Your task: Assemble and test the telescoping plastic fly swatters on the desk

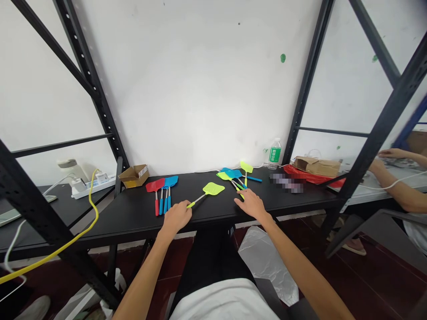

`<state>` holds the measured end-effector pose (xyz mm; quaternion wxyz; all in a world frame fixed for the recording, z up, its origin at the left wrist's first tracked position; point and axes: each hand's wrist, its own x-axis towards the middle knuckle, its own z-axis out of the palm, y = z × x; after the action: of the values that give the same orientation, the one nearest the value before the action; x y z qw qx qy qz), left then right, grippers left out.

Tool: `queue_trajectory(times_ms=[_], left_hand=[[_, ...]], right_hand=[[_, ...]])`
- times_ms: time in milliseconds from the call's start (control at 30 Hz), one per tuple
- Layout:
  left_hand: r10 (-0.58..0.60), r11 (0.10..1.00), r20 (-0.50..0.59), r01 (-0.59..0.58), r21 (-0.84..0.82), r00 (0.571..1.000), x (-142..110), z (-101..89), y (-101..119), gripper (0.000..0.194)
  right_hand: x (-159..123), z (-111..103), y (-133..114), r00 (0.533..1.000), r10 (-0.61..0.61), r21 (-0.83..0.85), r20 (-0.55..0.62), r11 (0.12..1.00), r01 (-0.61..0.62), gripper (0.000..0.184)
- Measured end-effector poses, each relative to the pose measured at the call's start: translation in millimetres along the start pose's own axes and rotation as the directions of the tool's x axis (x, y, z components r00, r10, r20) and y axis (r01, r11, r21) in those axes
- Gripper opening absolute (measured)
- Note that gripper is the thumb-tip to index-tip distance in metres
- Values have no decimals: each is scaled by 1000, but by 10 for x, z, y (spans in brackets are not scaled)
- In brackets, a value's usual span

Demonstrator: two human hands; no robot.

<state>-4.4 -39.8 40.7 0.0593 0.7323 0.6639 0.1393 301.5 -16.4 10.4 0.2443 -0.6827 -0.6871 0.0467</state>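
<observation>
My left hand (178,217) is closed around the handle of a yellow-green fly swatter (213,189), whose perforated head points right over the black table. At the pile on the right, my right hand (252,203) rests with thumb and fingers apart, its fingertips at a yellow-green handle (240,194). That pile mixes yellow-green and blue fly swatters (235,174), with heads overlapping. One more yellow-green swatter (246,167) lies at its back. Left of my left hand, a red fly swatter (155,186) and several blue ones (170,181) lie side by side, handles toward me.
A small open cardboard box (134,176) sits at the table's back left; a water bottle (275,154) stands back right. A blurred patch (287,182) and red plastic (312,177) lie farther right. Black shelf posts (305,84) frame the table (126,213). Another person's arm (395,184) shows at right.
</observation>
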Motion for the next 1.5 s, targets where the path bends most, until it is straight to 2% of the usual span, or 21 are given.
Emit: queue_trajectory(times_ms=[167,267,333,400,500,600,700,767,833,967,1067,1167,1233,1333,1433,1500], left_hand=[[-20,996,-86,12,-91,996,4,-60,31,27],[84,968,-152,-117,-223,985,-28,-117,88,22],[179,917,-203,-238,-320,963,-89,-166,169,18],[263,850,-242,-343,-401,934,-177,-217,283,15],[371,773,-263,-453,-443,891,-316,-283,470,14],[435,771,-281,-515,-374,855,-412,-315,597,11],[463,793,-284,-535,-290,840,-456,-322,643,9],[470,807,-253,-527,-265,846,-474,-323,654,9],[470,824,-209,-511,-245,857,-492,-322,667,9],[500,835,-144,-519,-182,854,-529,-314,705,18],[510,836,-138,-527,-151,849,-548,-305,727,26],[521,827,-145,-539,-158,841,-564,-307,750,34],[537,813,-146,-556,-175,831,-577,-319,772,39],[552,783,-150,-572,-243,820,-600,-352,804,43],[569,717,-76,-539,-443,819,-617,-374,807,44],[579,644,7,-452,-617,815,-621,-368,792,45]], right_hand=[[22,-77,-8,997,-78,176,-29,981,82,40],[28,-121,-33,989,-144,408,45,906,113,38],[9,-147,-83,971,-189,607,146,792,63,43],[-34,-177,-162,942,-242,770,231,637,-25,50],[-119,-232,-301,913,-318,906,256,409,-112,55],[-179,-281,-411,939,-280,960,200,247,-131,55],[-206,-307,-486,971,-180,978,156,167,-126,61],[-231,-308,-541,976,-159,980,148,157,-123,64],[-276,-293,-609,974,-173,975,143,192,-109,65],[-387,-238,-727,956,-266,929,121,369,-15,63],[-419,-211,-729,970,-239,885,45,461,73,59],[-396,-209,-678,973,-225,918,51,395,43,57],[-372,-220,-648,965,-251,943,81,333,8,56],[-357,-251,-632,952,-296,955,77,295,14,56],[-368,-289,-640,933,-353,964,69,264,29,57],[-381,-318,-649,917,-395,967,61,252,44,58]])
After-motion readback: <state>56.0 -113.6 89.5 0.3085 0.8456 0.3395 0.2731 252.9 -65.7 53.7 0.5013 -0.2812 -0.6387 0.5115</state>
